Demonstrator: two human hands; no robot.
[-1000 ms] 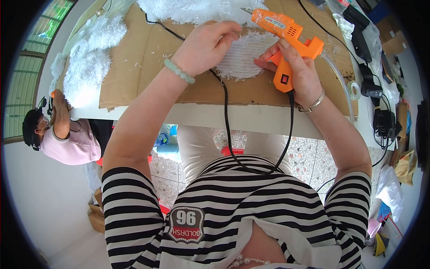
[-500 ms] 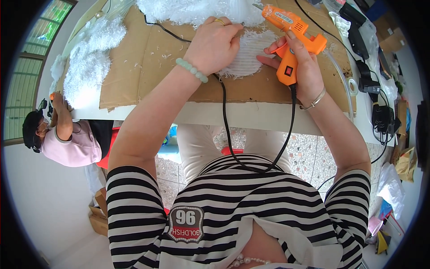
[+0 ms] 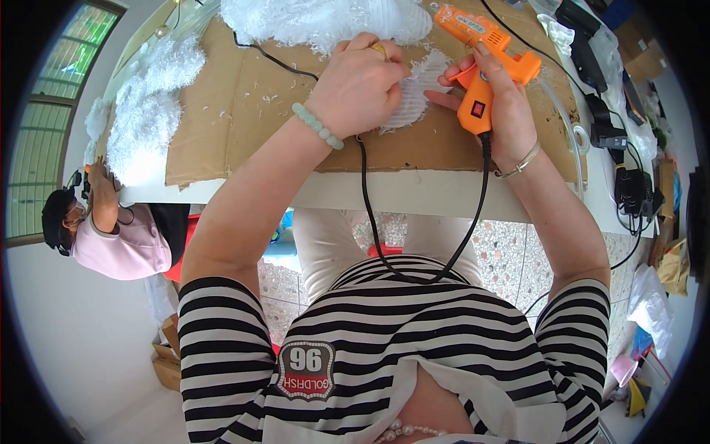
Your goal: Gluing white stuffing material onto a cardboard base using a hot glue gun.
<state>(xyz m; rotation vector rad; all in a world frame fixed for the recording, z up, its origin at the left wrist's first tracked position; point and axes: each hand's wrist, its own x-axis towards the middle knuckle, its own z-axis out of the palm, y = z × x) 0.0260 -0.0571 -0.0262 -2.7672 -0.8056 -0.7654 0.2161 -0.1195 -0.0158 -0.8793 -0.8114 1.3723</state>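
The left hand [image 3: 360,83] lies palm down on a white fluffy piece [image 3: 416,95] and presses it onto the cardboard [image 3: 244,111]. Its fingers are bent and closed over the near edge of the piece; a ring shows on one finger and a bead bracelet [image 3: 318,126] sits on the wrist.

The right hand [image 3: 497,103] grips the orange glue gun [image 3: 481,52] by the handle, fingers wrapped around it, one finger at the trigger. The nozzle points up and to the left, toward the far edge of the table. A black cord [image 3: 370,214] runs from the handle down over the table edge and loops in front of the striped shirt [image 3: 399,348].

The white piece is between both hands, just beside the gun handle. More white fluff [image 3: 325,18] lies beyond the left hand, and another heap [image 3: 144,111] is on the left end of the cardboard.

At the left, another person [image 3: 111,237] in a pink top sits below the table level. Black devices [image 3: 614,133] lie on the right side of the table
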